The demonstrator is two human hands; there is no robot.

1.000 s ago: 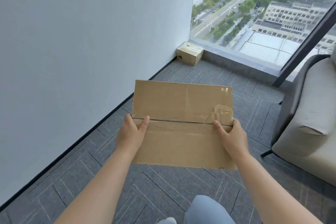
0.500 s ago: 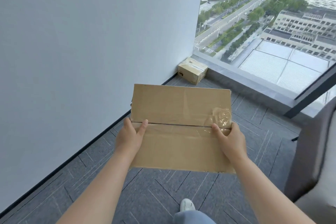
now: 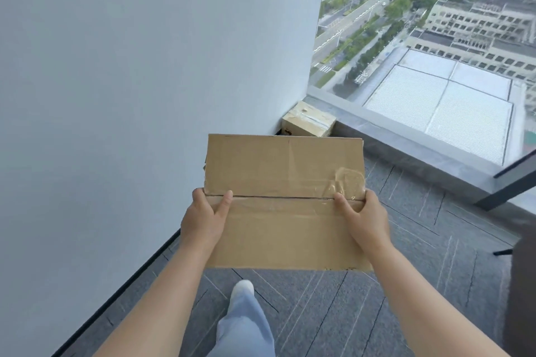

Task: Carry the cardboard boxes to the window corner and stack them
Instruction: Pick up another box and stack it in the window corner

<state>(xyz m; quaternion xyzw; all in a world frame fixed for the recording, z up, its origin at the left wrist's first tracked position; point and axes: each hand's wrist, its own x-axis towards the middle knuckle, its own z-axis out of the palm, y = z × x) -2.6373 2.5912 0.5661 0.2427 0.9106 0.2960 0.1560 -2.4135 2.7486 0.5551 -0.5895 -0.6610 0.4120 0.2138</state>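
Both hands, left hand [image 3: 204, 219] and right hand [image 3: 363, 219], grip the ends of a flat brown taped cardboard box [image 3: 284, 200], its long axis crosswise; the small tan taped box [image 3: 308, 119] sits dead ahead in the window corner.

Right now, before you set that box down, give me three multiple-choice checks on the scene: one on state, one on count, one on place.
1. How is the large box held?
A) set down, unheld
B) the left hand and right hand both grip it
C) tucked under one arm

2. How many cardboard boxes show?
A) one
B) two
C) four

3. Where does the small box lie?
A) on the floor in the wall-window corner
B) on top of the large box
C) mid-room, away from the wall

Answers:
1 B: a hand clasps each side edge, thumbs on top.
2 B: only the carried one and the corner one show.
3 A: it sits against the white wall beside the window sill.
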